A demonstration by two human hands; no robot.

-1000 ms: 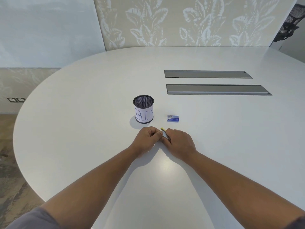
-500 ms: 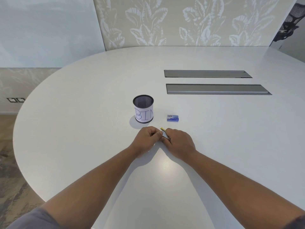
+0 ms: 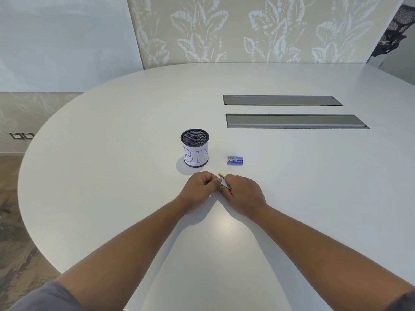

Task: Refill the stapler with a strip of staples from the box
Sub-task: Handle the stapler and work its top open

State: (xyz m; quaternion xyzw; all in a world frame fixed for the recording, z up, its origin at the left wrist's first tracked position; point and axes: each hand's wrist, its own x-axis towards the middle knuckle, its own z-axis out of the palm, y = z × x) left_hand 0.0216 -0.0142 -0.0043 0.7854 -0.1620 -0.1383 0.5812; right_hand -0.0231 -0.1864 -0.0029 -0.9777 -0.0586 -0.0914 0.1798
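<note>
Both hands met low over the white worktop [image 3: 112, 176]: left hand [image 3: 199, 189] and right hand [image 3: 243, 194] curled tight around the small stapler [image 3: 223, 181], its yellow tip poking out; the blue staple box [image 3: 235, 160] lay beyond, beside the mesh cup [image 3: 195, 148]

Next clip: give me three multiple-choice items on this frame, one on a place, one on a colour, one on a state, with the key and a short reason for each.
1. Where does the staple box lie?
A. Inside the cup
B. On the table, right of the mesh cup
C. In a hand

2. What colour is the box mainly?
A. Blue
B. Red
C. Green

3. How is the stapler held?
A. Lying untouched
B. By the left hand alone
C. Between left hand and right hand

Key: 1 B, it rests on the white table beside the cup; 2 A, its sides are blue; 3 C, both hands close around it.
</note>
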